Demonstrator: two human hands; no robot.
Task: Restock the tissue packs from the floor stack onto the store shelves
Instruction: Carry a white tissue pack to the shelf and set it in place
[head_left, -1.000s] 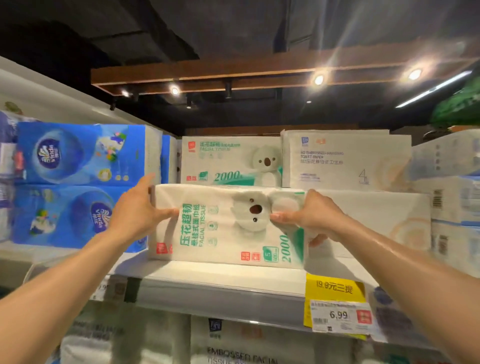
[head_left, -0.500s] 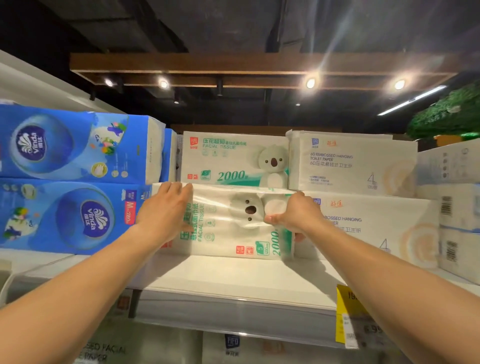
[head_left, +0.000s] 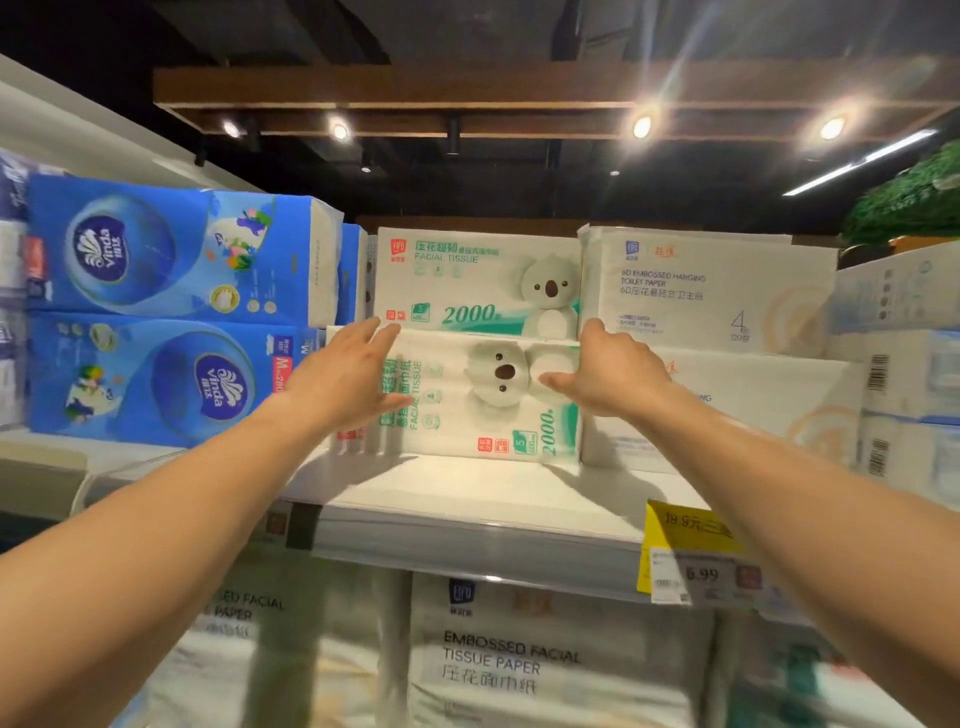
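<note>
1. Two blue Vinda packs (head_left: 171, 249) sit stacked at the left of the shelf (head_left: 467, 493), the lower one just beside the koala tissue pack (head_left: 483, 410)
2. The left hand (head_left: 343, 379) lies flat on the left part of that pack's front, fingers straight and together, gripping nothing
3. The koala tissue pack stands on the shelf, its print turned sideways, directly under a second koala pack (head_left: 478, 283)
4. The right hand (head_left: 608, 379) is spread at the pack's right front edge, fingers stretched upward, thumb pointing left, clasping nothing
5. White toilet paper packs (head_left: 706, 286) are stacked two high to the right, and a yellow price tag (head_left: 691, 556) hangs on the shelf's front edge below them
</note>
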